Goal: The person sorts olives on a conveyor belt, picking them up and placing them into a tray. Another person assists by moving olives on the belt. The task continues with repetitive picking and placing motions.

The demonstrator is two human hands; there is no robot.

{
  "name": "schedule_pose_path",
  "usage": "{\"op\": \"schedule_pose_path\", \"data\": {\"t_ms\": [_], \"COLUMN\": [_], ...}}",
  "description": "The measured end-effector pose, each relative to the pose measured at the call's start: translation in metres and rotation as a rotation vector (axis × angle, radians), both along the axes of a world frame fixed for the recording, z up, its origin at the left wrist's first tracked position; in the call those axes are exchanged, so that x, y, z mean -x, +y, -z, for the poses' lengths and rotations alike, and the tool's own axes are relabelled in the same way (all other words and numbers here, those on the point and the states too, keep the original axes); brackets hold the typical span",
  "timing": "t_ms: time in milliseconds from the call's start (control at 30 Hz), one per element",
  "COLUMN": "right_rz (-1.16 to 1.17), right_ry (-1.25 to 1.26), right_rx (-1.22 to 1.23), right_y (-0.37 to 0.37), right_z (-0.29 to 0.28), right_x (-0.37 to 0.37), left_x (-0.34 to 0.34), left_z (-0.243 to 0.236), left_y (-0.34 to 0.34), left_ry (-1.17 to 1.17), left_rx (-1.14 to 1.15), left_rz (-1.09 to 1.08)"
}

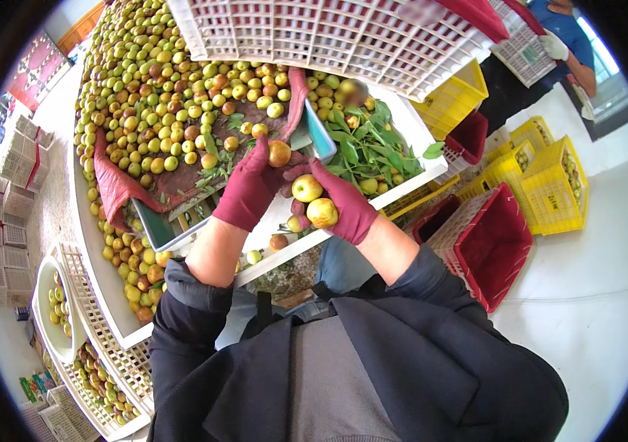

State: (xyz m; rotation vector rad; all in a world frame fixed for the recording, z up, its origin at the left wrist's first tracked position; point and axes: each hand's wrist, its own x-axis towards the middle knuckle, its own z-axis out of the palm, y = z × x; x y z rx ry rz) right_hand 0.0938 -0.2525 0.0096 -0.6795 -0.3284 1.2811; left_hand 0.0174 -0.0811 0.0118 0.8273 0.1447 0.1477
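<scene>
Both my hands wear maroon gloves and meet above the front of a white-edged sorting table. My left hand is closed round a reddish-yellow jujube, pinched near the fingertips. Two yellow-red jujubes rest in my right hand, whose fingers curl beneath them. The fingertips of the two hands nearly touch; whether they are in contact I cannot tell. Below the hands, a brownish jujube and a small green one lie on the white tabletop. A large heap of green and brown jujubes spreads beyond my left hand.
A white crate leans over the far side. Green leaves with some fruit fill the right compartment. Yellow crates and a red-lined crate stand at right, near another person's gloved hand. A white basin sits left.
</scene>
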Motion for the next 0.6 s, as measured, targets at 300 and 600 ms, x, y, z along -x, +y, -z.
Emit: {"op": "schedule_pose_path", "data": {"t_ms": [300,600], "right_rz": [-0.027,-0.002], "right_ry": [0.143,0.255], "right_rx": [-0.076,-0.099], "right_y": [0.001,0.001], "right_z": [0.001,0.003], "right_x": [0.003,0.001], "left_x": [0.001,-0.002], "left_z": [-0.003,0.009], "left_y": [0.004,0.008], "left_ry": [-0.026,0.022], "left_rx": [0.202,0.051], "left_rz": [0.125,-0.269]}}
